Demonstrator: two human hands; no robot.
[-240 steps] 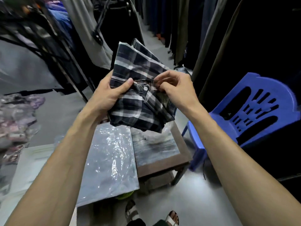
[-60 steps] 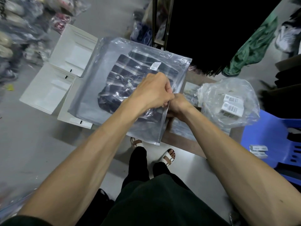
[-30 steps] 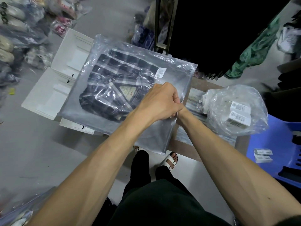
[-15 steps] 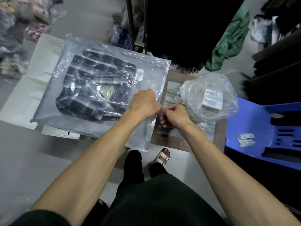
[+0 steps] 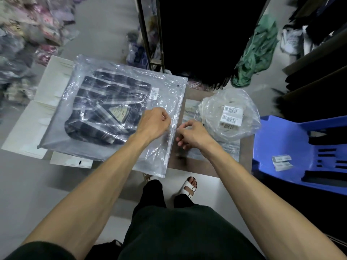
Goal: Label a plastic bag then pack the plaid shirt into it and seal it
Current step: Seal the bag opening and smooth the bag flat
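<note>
A clear plastic bag (image 5: 159,152) lies flat across a small wooden table (image 5: 245,162) and white boxes. The folded dark plaid shirt (image 5: 97,109) is inside it, collar tag up. A small barcode label (image 5: 154,92) is stuck near the bag's top right. My left hand (image 5: 153,123) rests on the bag and pinches its right-hand opening edge. My right hand (image 5: 191,136) is just beside that edge, thumb and forefinger pinched on the strip about halfway along.
A crumpled clear bag of barcode labels (image 5: 231,114) sits on the table right of my hands. A blue plastic chair (image 5: 281,143) with loose labels stands at the right. White flat boxes (image 5: 28,128) lie left, a clothes rack (image 5: 150,34) behind, my sandalled feet below.
The shirt went from my hands into the bag, which now lies flat. Over the last second my hands separated slightly along the bag's right edge; my right hand returned to the strip.
</note>
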